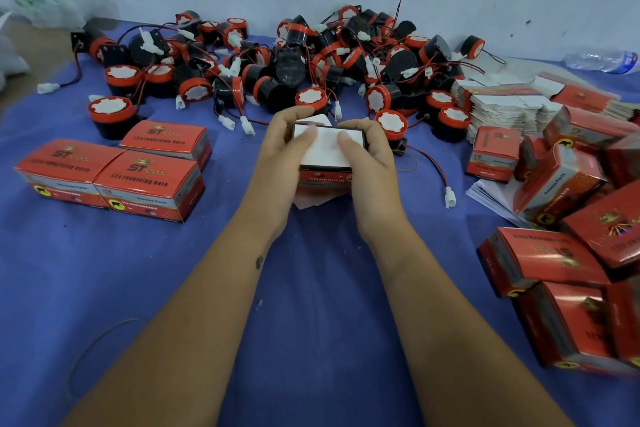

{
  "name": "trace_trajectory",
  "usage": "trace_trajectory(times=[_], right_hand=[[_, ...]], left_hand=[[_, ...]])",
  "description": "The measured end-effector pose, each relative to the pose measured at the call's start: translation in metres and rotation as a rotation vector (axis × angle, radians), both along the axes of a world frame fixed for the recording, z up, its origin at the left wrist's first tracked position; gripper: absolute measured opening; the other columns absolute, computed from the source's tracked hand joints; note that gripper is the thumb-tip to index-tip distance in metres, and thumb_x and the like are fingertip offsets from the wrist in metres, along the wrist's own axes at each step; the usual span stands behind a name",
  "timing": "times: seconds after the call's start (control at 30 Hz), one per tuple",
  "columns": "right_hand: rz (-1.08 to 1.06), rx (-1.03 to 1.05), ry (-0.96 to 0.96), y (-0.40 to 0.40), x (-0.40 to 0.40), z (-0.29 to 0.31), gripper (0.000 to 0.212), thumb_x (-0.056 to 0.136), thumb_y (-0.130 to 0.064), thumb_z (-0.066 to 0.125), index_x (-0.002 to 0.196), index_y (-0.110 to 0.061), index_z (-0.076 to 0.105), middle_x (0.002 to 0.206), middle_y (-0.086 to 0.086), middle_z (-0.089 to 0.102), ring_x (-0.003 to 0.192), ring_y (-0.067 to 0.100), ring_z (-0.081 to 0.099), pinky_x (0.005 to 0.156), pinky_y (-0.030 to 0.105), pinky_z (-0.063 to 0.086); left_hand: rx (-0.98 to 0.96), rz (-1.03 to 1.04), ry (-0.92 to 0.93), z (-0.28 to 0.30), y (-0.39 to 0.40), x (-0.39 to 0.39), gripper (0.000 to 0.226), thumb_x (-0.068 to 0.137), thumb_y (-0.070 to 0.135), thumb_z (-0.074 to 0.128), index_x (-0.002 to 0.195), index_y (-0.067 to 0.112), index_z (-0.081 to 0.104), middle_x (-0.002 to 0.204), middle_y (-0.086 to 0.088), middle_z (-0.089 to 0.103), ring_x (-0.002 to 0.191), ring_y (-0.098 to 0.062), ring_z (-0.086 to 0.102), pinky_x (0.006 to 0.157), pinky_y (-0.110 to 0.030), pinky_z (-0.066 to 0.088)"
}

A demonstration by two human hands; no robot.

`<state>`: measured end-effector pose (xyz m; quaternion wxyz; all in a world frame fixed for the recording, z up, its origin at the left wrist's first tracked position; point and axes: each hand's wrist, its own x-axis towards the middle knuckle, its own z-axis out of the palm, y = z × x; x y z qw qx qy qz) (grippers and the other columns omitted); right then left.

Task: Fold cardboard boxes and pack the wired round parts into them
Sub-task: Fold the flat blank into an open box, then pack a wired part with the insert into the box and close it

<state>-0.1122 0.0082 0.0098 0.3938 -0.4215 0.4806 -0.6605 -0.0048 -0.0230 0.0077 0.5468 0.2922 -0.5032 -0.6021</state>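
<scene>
A blue cloth-covered surface (311, 305) runs back to a pale wall. Along its far edge lies a big heap of wired round parts (277, 59), black bodies with red rims and white faces, their red and black leads and white plugs tangled together. On the right sits a jumble of folded red boxes (561, 253), some tipped on their sides, with a stack of flat unfolded blanks (502, 104) behind them. On the left three closed red boxes (114, 173) stand touching one another. At centre, just in front of the heap, a red box (325, 156) is held between both hands with its white flaps up. The left hand (284, 149) curls its fingers round the box's left side, thumb pressing on the white flap. The right hand (372, 152) grips the right side likewise, its thumb on the same flap. A clear plastic bottle (602, 61) lies far right
</scene>
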Motion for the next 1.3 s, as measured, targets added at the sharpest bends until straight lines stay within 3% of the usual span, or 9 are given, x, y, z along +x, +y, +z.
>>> trace_trajectory(times=[0.2,0.4,0.47,0.57,0.67,0.73,0.93,1.1,1.3], right_hand=[[-0.317,0.055,0.574,0.001,0.0,-0.002,0.035,0.091,-0.049,0.029,0.101,-0.031,0.057,0.105,-0.005,0.048,0.095,0.007,0.046,0.074,0.026,0.036],[-0.142,-0.065,0.133,0.003,0.005,0.007,0.017,0.098,-0.027,0.045,0.094,-0.024,0.062,0.105,0.0,0.062,0.088,0.004,0.057,0.076,0.022,0.046],[-0.104,-0.153,-0.008,0.003,0.001,0.008,0.015,0.095,-0.004,0.046,0.091,-0.017,0.054,0.088,-0.006,0.059,0.076,0.004,0.056,0.066,0.02,0.045],[-0.059,-0.21,0.073,0.002,-0.006,0.006,0.022,0.088,0.009,0.045,0.088,-0.013,0.046,0.067,-0.02,0.054,0.063,0.0,0.05,0.059,0.017,0.043],[-0.028,-0.19,0.201,0.002,-0.01,0.003,0.035,0.088,0.009,0.047,0.102,-0.023,0.054,0.09,-0.026,0.059,0.085,0.003,0.057,0.075,0.02,0.049],[-0.106,-0.134,0.251,-0.001,-0.02,0.002,0.042,0.093,-0.002,0.052,0.122,-0.032,0.05,0.119,-0.018,0.056,0.11,0.003,0.055,0.089,0.02,0.049],[-0.514,0.072,0.309,-0.015,-0.065,-0.004,0.042,0.094,-0.008,0.055,0.134,-0.02,0.047,0.118,-0.009,0.054,0.094,0.0,0.052,0.07,0.015,0.042],[-0.439,0.263,0.593,-0.041,-0.069,-0.009,0.073,0.089,-0.019,0.066,0.15,-0.018,0.027,0.147,0.005,0.037,0.134,0.025,0.037,0.107,0.043,0.039],[-0.603,0.326,0.76,-0.055,-0.07,-0.015,0.05,0.081,-0.034,0.072,0.124,-0.022,0.05,0.122,0.004,0.055,0.114,0.03,0.051,0.092,0.048,0.047]], left_hand=[[-0.032,0.102,-0.181,-0.004,-0.007,0.0,0.037,0.107,0.042,0.027,0.129,0.036,0.057,0.132,0.007,0.058,0.106,-0.001,0.063,0.073,-0.011,0.051],[-0.512,0.207,-0.346,0.001,-0.003,0.007,0.046,0.093,0.066,0.037,0.136,0.055,0.026,0.148,0.032,0.026,0.148,-0.008,0.02,0.121,-0.045,0.019],[-0.398,0.211,-0.334,0.001,-0.003,0.006,0.062,0.088,0.049,0.046,0.141,0.054,0.015,0.157,0.022,0.017,0.151,-0.011,0.011,0.122,-0.048,0.016],[-0.156,0.061,-0.249,-0.003,-0.007,0.009,0.06,0.096,0.028,0.057,0.149,0.037,0.029,0.146,0.006,0.048,0.129,-0.001,0.05,0.106,-0.025,0.044],[-0.148,0.141,-0.433,-0.01,-0.014,0.014,0.037,0.091,0.03,0.07,0.124,0.027,0.054,0.113,0.014,0.065,0.101,0.004,0.061,0.086,-0.014,0.051],[-0.112,0.223,-0.515,-0.012,-0.016,0.015,0.053,0.076,0.044,0.08,0.117,0.027,0.052,0.115,0.009,0.061,0.105,0.002,0.058,0.086,-0.019,0.051],[-0.062,0.239,-0.72,-0.012,-0.021,0.016,0.075,0.052,0.052,0.075,0.117,0.026,0.051,0.125,0.002,0.06,0.123,-0.02,0.052,0.099,-0.046,0.048],[-0.099,0.189,-0.762,-0.01,-0.02,0.017,0.082,0.045,0.062,0.072,0.118,0.033,0.051,0.127,0.005,0.06,0.123,-0.02,0.052,0.101,-0.048,0.047],[-0.129,0.159,-0.776,-0.01,-0.02,0.016,0.085,0.055,0.052,0.073,0.133,0.033,0.047,0.131,0.007,0.058,0.129,-0.021,0.048,0.105,-0.051,0.042]])
